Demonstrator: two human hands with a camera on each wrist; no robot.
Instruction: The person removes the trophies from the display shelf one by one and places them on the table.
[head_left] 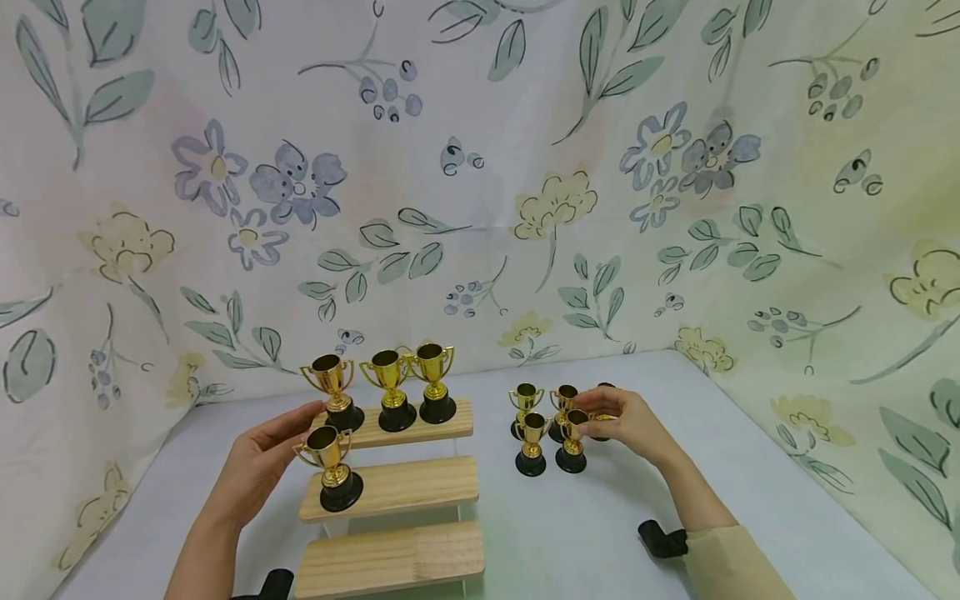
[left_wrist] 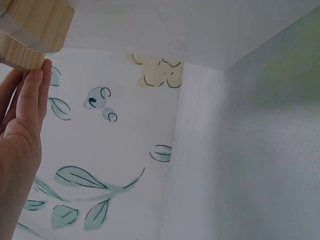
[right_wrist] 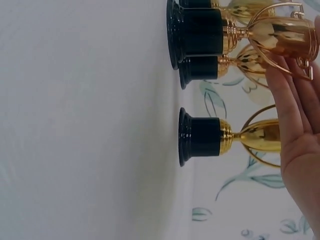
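My right hand (head_left: 633, 423) pinches the small gold trophy (head_left: 572, 446) at the front right of a group, its thumb and fingers around the cup. That trophy stands upright; its black base (right_wrist: 200, 32) shows in the right wrist view. Several similar trophies stand close by, among them a front-left one (head_left: 531, 446) and another (right_wrist: 205, 136) behind my hand. My left hand (head_left: 255, 467) is at the left end of the wooden tiered stand (head_left: 397, 554). In the left wrist view, its straight fingers (left_wrist: 31, 95) touch the end of a wooden shelf (left_wrist: 22, 55).
On the top shelf stand three trophies, including a left one (head_left: 330, 387) and a right one (head_left: 435, 383). Another trophy (head_left: 337, 471) is at the middle shelf's left end. A floral cloth (head_left: 480, 250) hangs behind the white table (head_left: 600, 533).
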